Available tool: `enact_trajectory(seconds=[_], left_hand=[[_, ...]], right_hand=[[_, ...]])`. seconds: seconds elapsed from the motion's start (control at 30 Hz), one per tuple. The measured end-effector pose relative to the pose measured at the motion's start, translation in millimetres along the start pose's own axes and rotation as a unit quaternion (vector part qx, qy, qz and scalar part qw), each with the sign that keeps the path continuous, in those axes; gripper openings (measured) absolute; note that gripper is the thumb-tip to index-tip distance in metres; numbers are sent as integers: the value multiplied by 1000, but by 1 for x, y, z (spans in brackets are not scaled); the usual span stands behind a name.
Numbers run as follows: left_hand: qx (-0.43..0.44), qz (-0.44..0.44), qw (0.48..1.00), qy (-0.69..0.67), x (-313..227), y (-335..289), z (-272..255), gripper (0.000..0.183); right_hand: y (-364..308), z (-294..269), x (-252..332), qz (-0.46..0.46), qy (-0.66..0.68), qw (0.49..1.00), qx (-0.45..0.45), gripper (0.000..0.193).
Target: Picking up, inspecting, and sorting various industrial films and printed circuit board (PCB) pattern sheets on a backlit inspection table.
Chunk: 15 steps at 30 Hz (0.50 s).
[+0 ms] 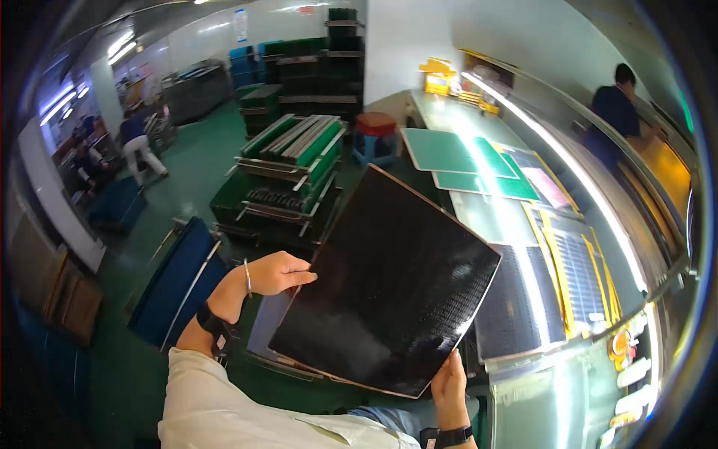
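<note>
A large, dark, glossy rectangular panel with a thin copper-coloured rim is held up in front of me, tilted. My left hand pinches its left edge, thumb toward the glossy face. At the lower right edge, my right hand grips the same panel; its fingers are partly hidden behind it. The panel covers part of the bench and the racks beyond it.
To the right runs a lit bench carrying green panels, a dark panel and yellow-edged sheets. Green racks, a blue rack and a red-topped stool stand left and ahead. Other people work farther off.
</note>
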<state>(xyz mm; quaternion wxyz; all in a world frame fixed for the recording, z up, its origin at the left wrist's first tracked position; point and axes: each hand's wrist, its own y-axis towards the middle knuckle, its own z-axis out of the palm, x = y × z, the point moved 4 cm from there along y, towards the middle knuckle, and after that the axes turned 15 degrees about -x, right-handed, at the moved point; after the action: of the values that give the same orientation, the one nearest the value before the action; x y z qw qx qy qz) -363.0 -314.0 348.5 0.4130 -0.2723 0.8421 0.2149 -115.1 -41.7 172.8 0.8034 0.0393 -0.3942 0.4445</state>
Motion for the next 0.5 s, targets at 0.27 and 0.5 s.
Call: enact_trajectory(seconds=[0.27, 0.5], left_hand=[[-67, -176, 927, -325, 43, 93, 138, 37], [69, -200, 916, -342, -14, 204, 316, 56]], right_hand=[[-88, -19, 59, -178, -22, 965, -191, 28], [-156, -99, 71, -290, 52, 906, -303, 29]])
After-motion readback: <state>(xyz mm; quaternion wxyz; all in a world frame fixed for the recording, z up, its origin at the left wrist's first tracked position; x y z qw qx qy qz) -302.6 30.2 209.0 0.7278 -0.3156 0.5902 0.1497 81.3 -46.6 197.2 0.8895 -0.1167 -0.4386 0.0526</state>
